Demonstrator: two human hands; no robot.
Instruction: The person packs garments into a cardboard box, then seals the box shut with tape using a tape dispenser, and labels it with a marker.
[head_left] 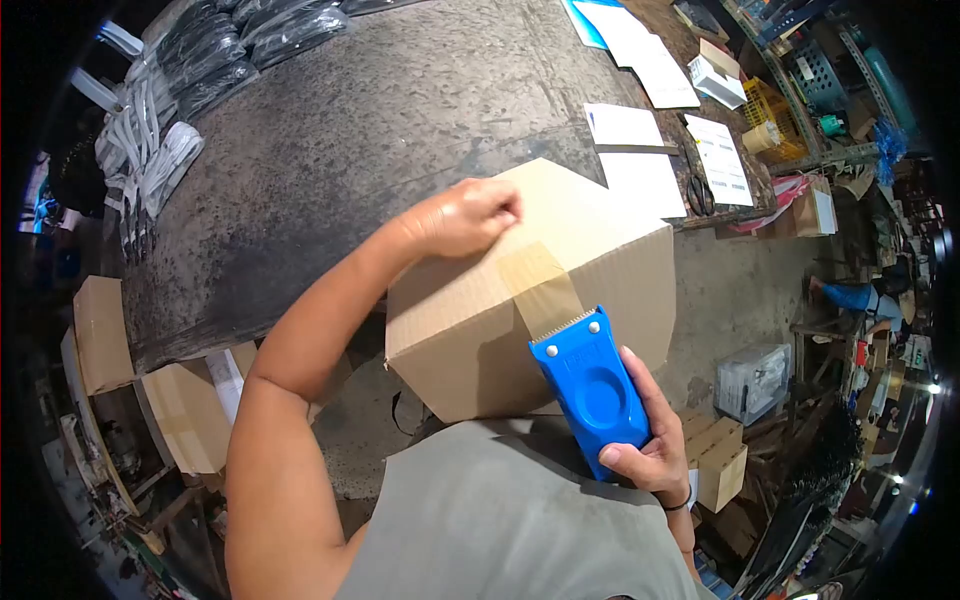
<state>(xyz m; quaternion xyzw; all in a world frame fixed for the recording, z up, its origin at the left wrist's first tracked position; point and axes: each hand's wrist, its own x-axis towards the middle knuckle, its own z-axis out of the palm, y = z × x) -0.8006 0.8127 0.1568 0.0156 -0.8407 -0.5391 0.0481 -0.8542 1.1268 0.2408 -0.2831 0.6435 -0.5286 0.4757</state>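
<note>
Grey-white straps (150, 160) lie at 10 o'clock, a taped box (186, 420) at 8, and dark plastic-wrapped bundles (215, 50) between 10 and 11. The left hand (470, 217) is clenched against the top of a carton (590, 215) in the centre. A tape strip (541, 285) crosses the carton's edge to the blue dispenser (590, 390), between 4 and 5 o'clock, its long axis pointing its toothed end toward 11; it covers part of the carton. Its raised lettering is unreadable. The right hand (652, 440) grasps its lower end. Papers (640, 150) with illegible print and scissors (700, 195) lie toward 2, a clear bin (753, 383) toward 4.
</note>
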